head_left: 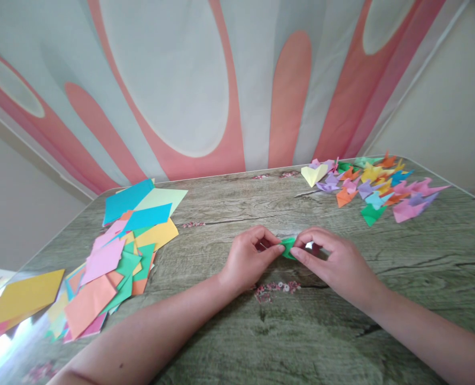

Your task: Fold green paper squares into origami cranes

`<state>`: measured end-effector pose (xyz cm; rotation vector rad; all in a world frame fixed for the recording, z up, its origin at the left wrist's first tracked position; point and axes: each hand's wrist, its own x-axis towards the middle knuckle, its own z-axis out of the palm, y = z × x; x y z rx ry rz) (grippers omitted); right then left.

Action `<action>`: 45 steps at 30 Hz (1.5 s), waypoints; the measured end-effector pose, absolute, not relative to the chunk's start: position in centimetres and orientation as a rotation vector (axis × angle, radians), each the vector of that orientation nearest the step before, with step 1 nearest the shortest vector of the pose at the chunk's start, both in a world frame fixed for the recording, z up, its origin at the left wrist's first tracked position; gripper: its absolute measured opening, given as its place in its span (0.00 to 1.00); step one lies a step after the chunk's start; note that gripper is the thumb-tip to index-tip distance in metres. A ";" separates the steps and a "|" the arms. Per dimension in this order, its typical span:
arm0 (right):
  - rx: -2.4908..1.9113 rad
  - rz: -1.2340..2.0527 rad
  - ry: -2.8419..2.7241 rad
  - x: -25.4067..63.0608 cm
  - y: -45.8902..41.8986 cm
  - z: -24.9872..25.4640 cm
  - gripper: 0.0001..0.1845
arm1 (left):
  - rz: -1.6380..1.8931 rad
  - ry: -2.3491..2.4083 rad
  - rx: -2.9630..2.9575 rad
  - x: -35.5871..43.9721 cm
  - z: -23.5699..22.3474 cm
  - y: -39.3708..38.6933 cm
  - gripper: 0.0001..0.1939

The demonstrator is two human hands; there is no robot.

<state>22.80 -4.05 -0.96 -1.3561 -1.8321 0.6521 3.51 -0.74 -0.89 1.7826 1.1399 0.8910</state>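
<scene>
A small piece of folded green paper (288,248) is held between my two hands, low over the middle of the table. My left hand (250,255) pinches its left side with thumb and fingertips. On the right side, my right hand (328,260) pinches it the same way. Fingertips cover part of the paper, so its exact folded shape is hard to make out.
Loose coloured paper sheets (103,256) lie in an overlapping heap at the left, with a mustard sheet (29,294) near the left edge. Several folded paper cranes (377,187) and a pale yellow paper heart (314,174) sit at the back right of the wood-patterned table (221,203).
</scene>
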 end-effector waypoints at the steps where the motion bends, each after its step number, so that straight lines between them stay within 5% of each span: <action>1: -1.354 0.645 -1.837 22.8 -4.1 -0.9 0.04 | 0.881 1.133 1.775 3.6 -0.9 -0.8 0.05; 28: -1.304 0.636 -1.904 22.1 -4.5 -1.0 0.07 | 0.697 0.994 1.412 4.0 -1.1 -1.0 0.14; 45: -1.354 0.593 -1.843 22.1 -4.4 -1.1 0.03 | 0.749 1.191 1.813 4.0 0.0 -1.6 0.01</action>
